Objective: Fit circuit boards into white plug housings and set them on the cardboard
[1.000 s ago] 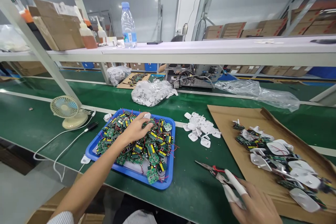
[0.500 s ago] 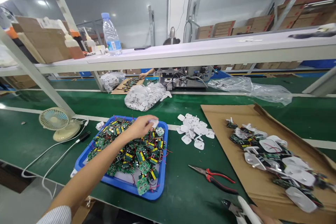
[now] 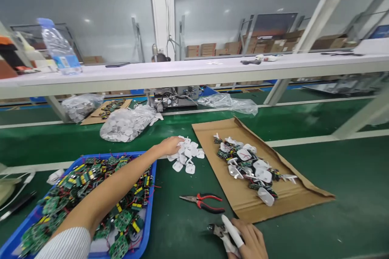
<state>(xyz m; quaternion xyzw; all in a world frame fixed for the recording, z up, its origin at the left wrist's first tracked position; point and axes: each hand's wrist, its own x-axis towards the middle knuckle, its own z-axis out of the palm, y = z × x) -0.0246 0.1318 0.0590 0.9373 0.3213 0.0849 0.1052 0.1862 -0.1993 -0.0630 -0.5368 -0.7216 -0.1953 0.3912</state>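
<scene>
The left hand [image 3: 170, 145] stretches across the green bench [image 3: 319, 194], its fingers curled down onto the near edge of a small heap of white plastic plug covers [image 3: 187, 156]; whether they pinch one I cannot tell. Under that forearm sits a blue plastic tray [image 3: 149, 210] filled with green circuit boards [image 3: 75, 178]. The right hand [image 3: 247, 240] rests low on the bench, fingers clenched around a small metal cutter [image 3: 217, 230], with white finger cots on two of them. Just beyond those fingers lie red-handled pliers [image 3: 202, 202], and to their right a brown cardboard sheet [image 3: 240, 202] carries assembled white plugs with boards [image 3: 252, 168].
</scene>
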